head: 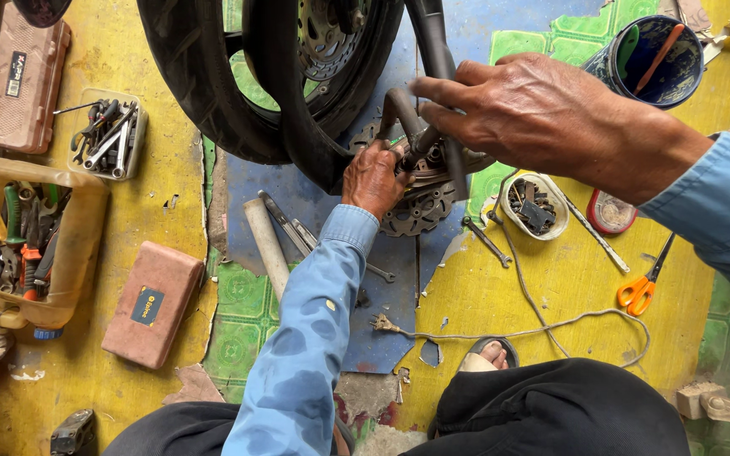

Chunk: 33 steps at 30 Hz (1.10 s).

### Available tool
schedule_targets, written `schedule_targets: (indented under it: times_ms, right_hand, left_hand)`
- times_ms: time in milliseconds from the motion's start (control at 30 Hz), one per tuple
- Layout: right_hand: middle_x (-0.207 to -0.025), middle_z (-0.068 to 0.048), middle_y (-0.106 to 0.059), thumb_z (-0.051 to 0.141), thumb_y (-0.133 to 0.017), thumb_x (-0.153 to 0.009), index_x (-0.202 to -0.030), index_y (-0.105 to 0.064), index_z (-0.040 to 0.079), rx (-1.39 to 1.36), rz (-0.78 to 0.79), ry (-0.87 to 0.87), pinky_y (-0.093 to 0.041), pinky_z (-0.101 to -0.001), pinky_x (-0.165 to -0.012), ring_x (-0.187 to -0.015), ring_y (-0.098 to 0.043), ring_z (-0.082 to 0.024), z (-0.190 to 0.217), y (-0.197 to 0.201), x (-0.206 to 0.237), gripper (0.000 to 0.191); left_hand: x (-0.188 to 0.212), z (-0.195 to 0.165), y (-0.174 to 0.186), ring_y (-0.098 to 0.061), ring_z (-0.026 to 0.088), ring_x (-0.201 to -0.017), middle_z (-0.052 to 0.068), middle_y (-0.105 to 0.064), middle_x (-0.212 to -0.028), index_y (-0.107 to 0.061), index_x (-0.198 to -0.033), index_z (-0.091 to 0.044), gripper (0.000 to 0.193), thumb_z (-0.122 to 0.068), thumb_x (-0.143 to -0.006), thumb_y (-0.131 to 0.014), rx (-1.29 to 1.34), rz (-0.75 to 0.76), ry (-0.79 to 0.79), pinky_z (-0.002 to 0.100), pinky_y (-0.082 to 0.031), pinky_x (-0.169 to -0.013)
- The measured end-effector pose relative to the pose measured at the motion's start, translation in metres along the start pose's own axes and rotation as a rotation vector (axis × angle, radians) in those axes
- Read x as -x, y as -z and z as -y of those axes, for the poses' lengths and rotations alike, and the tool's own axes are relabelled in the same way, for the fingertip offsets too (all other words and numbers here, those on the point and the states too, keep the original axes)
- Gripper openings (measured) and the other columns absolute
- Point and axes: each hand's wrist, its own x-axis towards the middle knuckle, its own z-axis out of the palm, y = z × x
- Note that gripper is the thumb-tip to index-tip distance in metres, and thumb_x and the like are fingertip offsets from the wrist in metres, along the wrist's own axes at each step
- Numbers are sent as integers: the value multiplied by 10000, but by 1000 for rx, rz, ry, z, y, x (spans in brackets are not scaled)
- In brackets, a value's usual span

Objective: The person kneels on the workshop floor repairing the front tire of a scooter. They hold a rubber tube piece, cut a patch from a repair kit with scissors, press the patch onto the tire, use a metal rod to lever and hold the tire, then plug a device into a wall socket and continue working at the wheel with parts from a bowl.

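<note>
A black motorcycle tyre (205,93) with its wheel and brake disc (420,207) lies on the floor ahead of me. A black inner tube (297,127) loops out of the tyre. My left hand (373,177) presses against the wheel hub beside the disc, fingers curled around something small that I cannot make out. My right hand (525,110) is higher up, pinching the inner tube near its valve. Both sleeves are light blue.
A cut yellow jug (78,245) full of hand tools and a small tray of wrenches (108,135) sit at the left, with two brownish cases (152,304). A tub of small parts (534,207), orange scissors (642,287), a blue can (656,59) and a cord (551,325) lie right.
</note>
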Motion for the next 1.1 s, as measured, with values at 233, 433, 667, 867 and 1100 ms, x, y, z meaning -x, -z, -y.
schedule_targets:
  times_ms: [233, 433, 667, 867, 1100]
  right_hand:
    - [-1185, -100, -669, 147, -673, -771, -1215, -686, 78, -29, -59, 15, -602, -371, -752, -1010, -671, -248, -5, -9, 1, 450]
    - [-833, -70, -686, 388, -517, -1090, -1035, -657, 70, -132, 427, -242, -562, -408, -579, -625, -686, -237, -3, -3, -14, 352]
    - [-786, -206, -709, 413, -478, -1109, -988, -662, 17, -349, 306, -574, -507, -401, -503, -466, -593, -248, 9, 11, -15, 453]
    - [-1094, -144, -745, 246, -592, -893, -1075, -686, 76, -97, -115, -170, -546, -374, -512, -711, -689, -252, 2, 4, 1, 266]
    - [-789, -163, -723, 500, -542, -1036, -878, -725, 54, -217, 292, -435, -487, -383, -478, -517, -626, -258, 8, 2, -25, 507]
  left_hand:
    - [-1, 1, -2, -669, 296, -1022, 83, -676, -1082, -765, -997, -103, 303, -281, -775, -870, 1, 10, 8, 436, -559, -898]
    - [0, -1, 0, -663, 309, -1033, 82, -675, -1096, -756, -1041, -96, 355, -303, -780, -878, 18, 0, 9, 443, -551, -908]
    - [1, -1, 2, -665, 311, -1036, 73, -676, -1105, -765, -1025, -113, 342, -306, -764, -875, 24, 9, 1, 442, -553, -899]
    - [1, 4, -4, -670, 303, -1051, 73, -683, -1109, -769, -985, -111, 267, -282, -802, -862, 8, 16, 22, 437, -559, -923]
    - [1, 4, -5, -658, 336, -1060, 107, -674, -1121, -754, -1010, -88, 334, -275, -760, -875, 14, -26, 13, 456, -549, -913]
